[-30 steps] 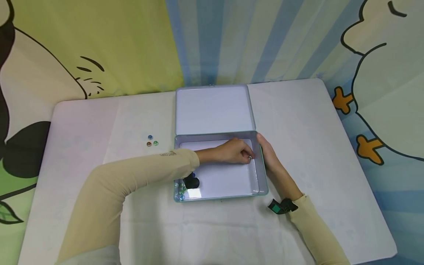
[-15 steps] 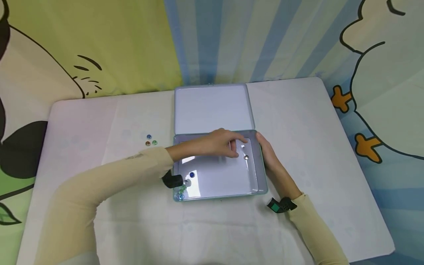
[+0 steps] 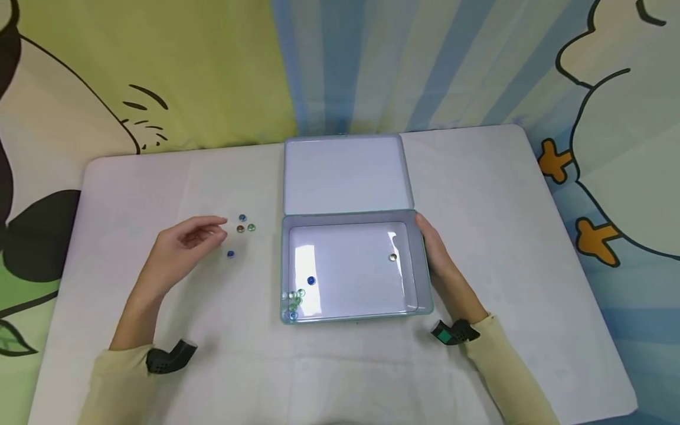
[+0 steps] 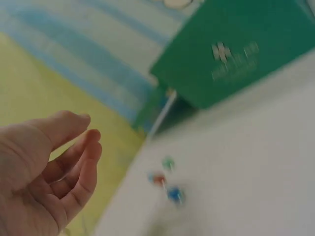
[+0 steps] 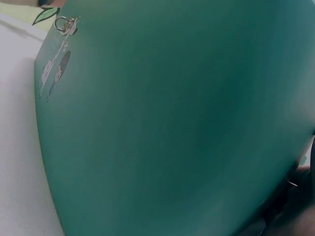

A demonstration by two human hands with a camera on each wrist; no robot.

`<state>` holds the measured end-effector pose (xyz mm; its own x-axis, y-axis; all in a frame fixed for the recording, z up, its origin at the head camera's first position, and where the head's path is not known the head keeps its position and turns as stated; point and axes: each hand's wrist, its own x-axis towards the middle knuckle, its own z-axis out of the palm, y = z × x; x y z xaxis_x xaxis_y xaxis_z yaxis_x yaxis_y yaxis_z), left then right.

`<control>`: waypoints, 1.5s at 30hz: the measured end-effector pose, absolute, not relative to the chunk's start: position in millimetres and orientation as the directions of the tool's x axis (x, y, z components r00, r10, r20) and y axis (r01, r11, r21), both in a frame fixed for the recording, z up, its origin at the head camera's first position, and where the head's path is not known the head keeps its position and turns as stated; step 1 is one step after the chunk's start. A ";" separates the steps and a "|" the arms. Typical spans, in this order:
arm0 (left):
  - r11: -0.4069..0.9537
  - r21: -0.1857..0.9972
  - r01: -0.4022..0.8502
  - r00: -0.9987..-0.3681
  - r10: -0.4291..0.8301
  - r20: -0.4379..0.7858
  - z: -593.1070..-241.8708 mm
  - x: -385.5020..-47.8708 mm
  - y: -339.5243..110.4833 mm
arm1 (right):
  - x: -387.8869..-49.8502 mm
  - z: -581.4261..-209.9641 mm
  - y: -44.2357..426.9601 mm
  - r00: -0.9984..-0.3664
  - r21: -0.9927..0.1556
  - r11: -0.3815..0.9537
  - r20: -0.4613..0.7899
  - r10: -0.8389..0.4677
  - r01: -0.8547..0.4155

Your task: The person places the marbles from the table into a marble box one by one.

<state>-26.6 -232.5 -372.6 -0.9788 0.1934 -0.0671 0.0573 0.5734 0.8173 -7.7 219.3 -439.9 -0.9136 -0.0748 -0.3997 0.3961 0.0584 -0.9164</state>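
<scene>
My left hand (image 3: 177,254) hovers over the table left of the box, its fingers loosely bent. In the left wrist view, nothing shows between its thumb and fingertips. Just off the fingertips lies a blue marble (image 3: 231,254); another blue marble (image 3: 242,218), a brown marble (image 3: 240,228) and a green marble (image 3: 251,227) sit close together beyond it. My right hand (image 3: 441,260) rests along the outer right wall of the lidded metal box (image 3: 425,283), partly hidden. Inside are a dark blue marble (image 3: 311,280), an amber-looking marble (image 3: 392,257) and several green and pale marbles (image 3: 295,300) bunched in the near left corner.
The box's hinged lid (image 3: 347,175) lies open toward the back of the white-covered table (image 3: 510,212). A patterned curtain (image 3: 212,71) hangs behind the table. Each wrist carries a black camera, such as the left wrist camera (image 3: 171,357).
My left hand has left the box and moved left to the marbles on the table. The amber-looking marble stays in the box near the right wall. My right hand has kept its place.
</scene>
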 end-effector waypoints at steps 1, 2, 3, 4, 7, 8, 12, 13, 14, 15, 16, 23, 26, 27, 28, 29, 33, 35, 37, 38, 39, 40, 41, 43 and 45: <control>0.582 0.813 0.032 -0.985 0.154 -0.072 -380.1 -22.8 -241.0 | -7.2 -439.4 220.2 -0.914 -0.916 0.062 -0.399 -0.076 0.395; 0.592 0.806 0.013 -0.989 0.127 -0.077 -387.6 -19.3 -248.3 | -7.0 -438.9 221.1 -0.913 -0.915 0.060 -0.402 -0.075 0.398; 0.599 0.801 0.006 -0.991 0.113 -0.077 -394.8 -16.4 -254.4 | -7.0 -438.5 221.9 -0.912 -0.915 0.055 -0.403 -0.076 0.400; 0.602 0.799 0.001 -0.992 0.105 -0.077 -401.2 -14.0 -259.1 | -7.0 -438.4 222.6 -0.912 -0.915 0.049 -0.402 -0.075 0.399; 0.599 0.800 0.019 -0.992 0.109 -0.058 -416.9 -9.2 -266.3 | -7.2 -438.3 223.4 -0.910 -0.913 0.021 -0.409 -0.068 0.408; 0.597 0.801 0.033 -0.992 0.117 -0.046 -420.4 -7.9 -266.9 | -7.2 -438.5 223.4 -0.909 -0.912 0.014 -0.410 -0.072 0.410; 0.604 0.792 0.089 -0.990 0.142 0.003 -428.6 -6.2 -264.5 | -7.1 -439.1 222.2 -0.909 -0.913 0.018 -0.408 -0.081 0.408; 0.612 0.784 0.102 -0.989 0.146 0.014 -429.7 -6.2 -263.3 | -7.1 -439.3 221.8 -0.910 -0.914 0.021 -0.405 -0.083 0.405; 0.621 0.775 0.117 -0.988 0.153 0.026 -430.6 -6.4 -262.3 | -7.1 -439.6 221.3 -0.912 -0.916 0.023 -0.401 -0.085 0.401; 0.635 0.762 0.130 -0.986 0.160 0.035 -431.6 -6.4 -261.2 | -7.0 -439.8 220.8 -0.913 -0.917 0.023 -0.398 -0.086 0.398; 0.645 0.752 0.139 -0.985 0.167 0.039 -431.8 -6.7 -259.9 | -7.1 -439.9 220.4 -0.915 -0.919 0.022 -0.394 -0.088 0.394; 0.716 0.660 0.227 -0.968 0.243 0.070 -437.5 -8.5 -250.8 | -7.6 -440.7 220.3 -0.920 -0.925 0.042 -0.380 -0.096 0.378; 0.743 0.622 0.248 -0.964 0.253 0.082 -440.5 -9.8 -246.1 | -7.3 -441.0 220.4 -0.919 -0.923 0.053 -0.384 -0.094 0.380; 0.750 0.614 0.246 -0.965 0.251 0.081 -441.2 -10.0 -244.8 | -7.0 -440.9 220.4 -0.919 -0.923 0.055 -0.384 -0.095 0.380; 0.756 0.608 0.244 -0.965 0.248 0.078 -441.6 -10.1 -243.6 | -6.8 -440.7 220.3 -0.919 -0.924 0.058 -0.383 -0.095 0.379; 0.759 0.603 0.245 -0.965 0.248 0.081 -441.7 -10.3 -243.0 | -6.6 -440.7 220.2 -0.919 -0.924 0.059 -0.382 -0.095 0.378; 0.757 0.607 0.242 -0.967 0.243 0.081 -441.1 -9.9 -243.1 | -6.8 -441.9 220.0 -0.922 -0.926 0.070 -0.376 -0.097 0.370; 0.750 0.617 0.238 -0.967 0.241 0.079 -440.0 -9.1 -243.9 | -7.2 -442.8 220.0 -0.922 -0.926 0.074 -0.375 -0.099 0.369; 0.744 0.632 0.218 -0.971 0.232 0.062 -438.1 -7.7 -244.3 | -7.5 -443.2 220.1 -0.921 -0.926 0.069 -0.376 -0.098 0.371; 0.738 0.644 0.201 -0.973 0.224 0.048 -437.0 -6.8 -244.4 | -7.5 -443.2 220.1 -0.920 -0.925 0.067 -0.379 -0.097 0.373; 0.735 0.652 0.185 -0.976 0.216 0.033 -435.6 -6.1 -244.4 | -7.6 -443.2 220.0 -0.920 -0.925 0.066 -0.380 -0.097 0.375; 0.729 0.664 0.165 -0.979 0.205 0.018 -434.0 -5.4 -244.4 | -7.6 -443.1 220.0 -0.918 -0.923 0.061 -0.384 -0.096 0.379; 0.720 0.680 0.140 -0.982 0.191 0.000 -432.6 -4.9 -244.3 | -7.6 -442.8 220.0 -0.917 -0.922 0.059 -0.386 -0.095 0.382; 0.686 0.721 0.097 -0.985 0.169 -0.029 -428.7 -4.4 -243.2 | -7.4 -442.3 219.6 -0.915 -0.920 0.056 -0.392 -0.093 0.388; 0.629 0.774 0.075 -0.985 0.167 -0.040 -423.3 -4.7 -240.9 | -7.2 -441.9 219.6 -0.914 -0.917 0.060 -0.397 -0.087 0.393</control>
<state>-4.7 -240.9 -423.3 -0.9852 0.1666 -0.0404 0.0746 0.6289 0.7739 -7.2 219.6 -441.9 -0.9135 -0.0872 -0.3973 0.3933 0.0599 -0.9174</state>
